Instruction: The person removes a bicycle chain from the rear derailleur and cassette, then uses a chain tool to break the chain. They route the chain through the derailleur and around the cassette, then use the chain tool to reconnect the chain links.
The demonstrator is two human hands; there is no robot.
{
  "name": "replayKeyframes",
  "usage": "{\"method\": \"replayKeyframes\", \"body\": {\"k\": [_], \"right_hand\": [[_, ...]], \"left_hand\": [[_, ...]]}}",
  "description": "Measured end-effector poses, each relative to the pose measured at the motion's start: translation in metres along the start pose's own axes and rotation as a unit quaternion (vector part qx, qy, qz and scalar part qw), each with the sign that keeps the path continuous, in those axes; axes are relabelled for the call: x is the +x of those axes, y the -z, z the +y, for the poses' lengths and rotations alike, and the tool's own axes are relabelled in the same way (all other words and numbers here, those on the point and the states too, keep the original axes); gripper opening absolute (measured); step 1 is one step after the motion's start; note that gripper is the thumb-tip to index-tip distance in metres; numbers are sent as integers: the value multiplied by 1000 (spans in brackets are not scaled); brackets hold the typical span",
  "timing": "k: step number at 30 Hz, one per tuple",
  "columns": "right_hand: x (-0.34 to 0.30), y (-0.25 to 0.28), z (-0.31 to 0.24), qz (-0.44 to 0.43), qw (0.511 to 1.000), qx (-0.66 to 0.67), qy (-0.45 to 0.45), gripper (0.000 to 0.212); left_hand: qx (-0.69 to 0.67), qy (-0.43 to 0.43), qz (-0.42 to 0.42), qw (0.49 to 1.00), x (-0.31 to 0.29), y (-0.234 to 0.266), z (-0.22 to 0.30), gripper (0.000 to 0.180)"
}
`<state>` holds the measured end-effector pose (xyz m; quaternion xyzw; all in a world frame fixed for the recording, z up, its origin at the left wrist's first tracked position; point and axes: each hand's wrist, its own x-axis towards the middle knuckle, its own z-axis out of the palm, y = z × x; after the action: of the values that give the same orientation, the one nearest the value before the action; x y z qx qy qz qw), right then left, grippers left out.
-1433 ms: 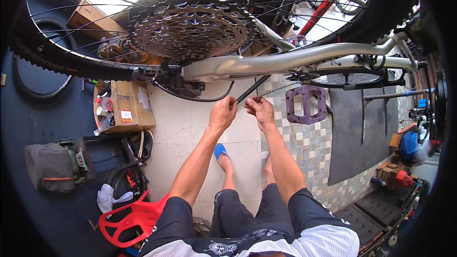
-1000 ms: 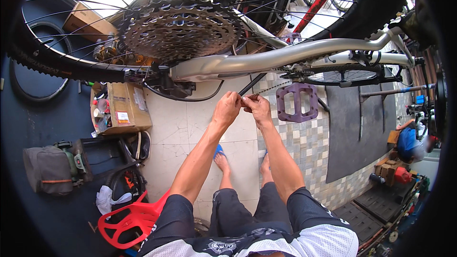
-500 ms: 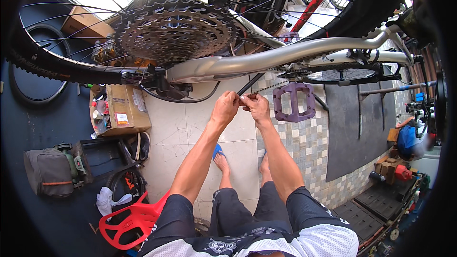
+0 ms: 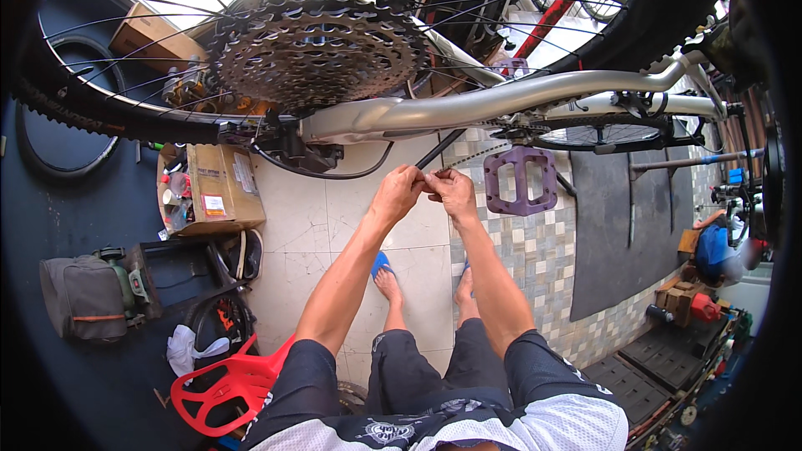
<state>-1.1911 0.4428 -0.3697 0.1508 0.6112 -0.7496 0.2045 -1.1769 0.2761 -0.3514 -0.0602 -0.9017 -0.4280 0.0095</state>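
Note:
My left hand (image 4: 399, 195) and my right hand (image 4: 454, 193) meet fingertip to fingertip below the bicycle frame (image 4: 468, 108). A thin bicycle chain (image 4: 478, 156) slants down from the chainring area into my right hand's pinch. My left fingers are pinched too, against the right fingertips; what they hold is too small and covered to make out. Just right of my right hand hangs a purple flat pedal (image 4: 520, 181). Above the hands are the large rear cassette (image 4: 313, 54) and the black rear derailleur (image 4: 305, 154), with a cable looping beneath it.
Spoked rear wheel (image 4: 79, 117) spans the top. At left stand a cardboard box (image 4: 221, 188) of small items, a grey bag (image 4: 83, 299) and a red plastic chair (image 4: 225, 388). A dark mat (image 4: 622, 234) lies right on the tiles. Boxes and tools line the far right.
The view has shifted slightly, so the cassette and frame sit a little further right. Both hands stay together in nearly the same pinch, fingers slightly adjusted.

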Motion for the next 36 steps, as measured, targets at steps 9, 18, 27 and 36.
{"method": "replayKeyframes", "body": {"k": [9,18,27,36], "right_hand": [[11,24,-31,-39,709,-546,445,31],[29,29,-37,-207,752,-504,370,25],[32,28,-37,-203,744,-510,382,24],[35,25,-35,-177,755,-484,406,22]], "left_hand": [[59,-12,-9,998,3,6,-7,11],[107,42,-72,991,4,20,3,16],[513,90,-134,843,-3,76,-82,19],[568,58,-157,806,-12,93,-118,13]]}}
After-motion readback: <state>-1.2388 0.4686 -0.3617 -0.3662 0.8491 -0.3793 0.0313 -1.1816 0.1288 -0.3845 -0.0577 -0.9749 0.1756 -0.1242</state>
